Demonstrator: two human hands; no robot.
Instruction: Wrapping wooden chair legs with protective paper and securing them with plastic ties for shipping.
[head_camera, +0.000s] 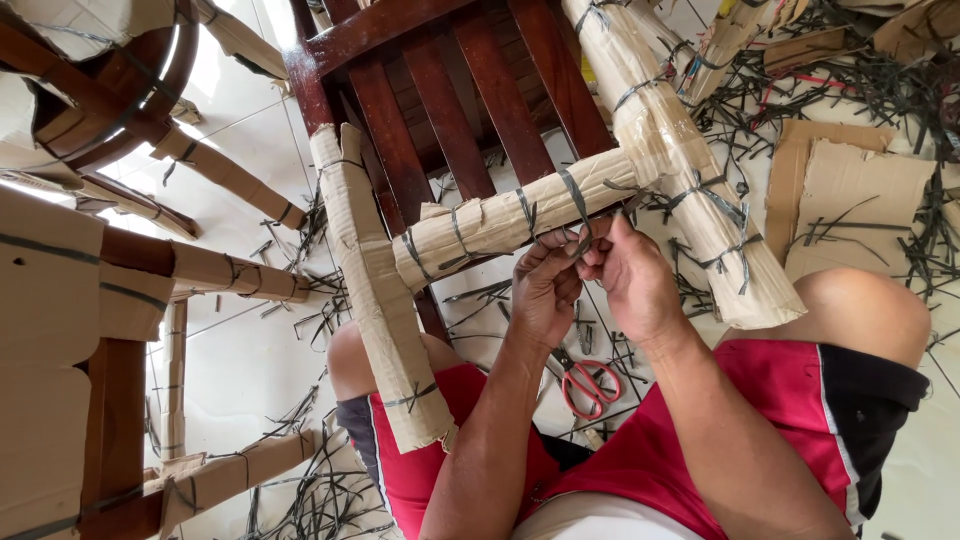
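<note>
White floor tiles (250, 370) fill the scene, littered with cut black strap offcuts (850, 80) and flat cardboard scraps (855, 200), thickest toward the upper right of the frame. A person sits on this floor in red shorts (760, 440), knees spread, with an overturned dark wooden chair (450, 110) lying between the legs; tipped this way, its wrapped legs and rails come within easy reach of both hands.

Cardboard sleeves cover the chair's parts, each cinched by black straps. The wrapped crosspiece (510, 220) runs across the centre of the frame, from one wrapped leg (380, 300) at lower left to another wrapped leg (700, 190) at right. Both hands meet just below its right half. The left hand (545, 290) and right hand (635, 280) have fingers pinched together on the loose ends of a black strap (578, 205) that loops around the crosspiece; each grip is clenched on that strap, seemingly to keep it taut against the cardboard. The strap thus sits directly above the fingertips, touching them, while the crosspiece itself is not grasped.

Red-handled scissors (588, 385) lie on the floor just below the hands, between the forearms, untouched. More wrapped furniture (60, 330) stands at the left edge.
</note>
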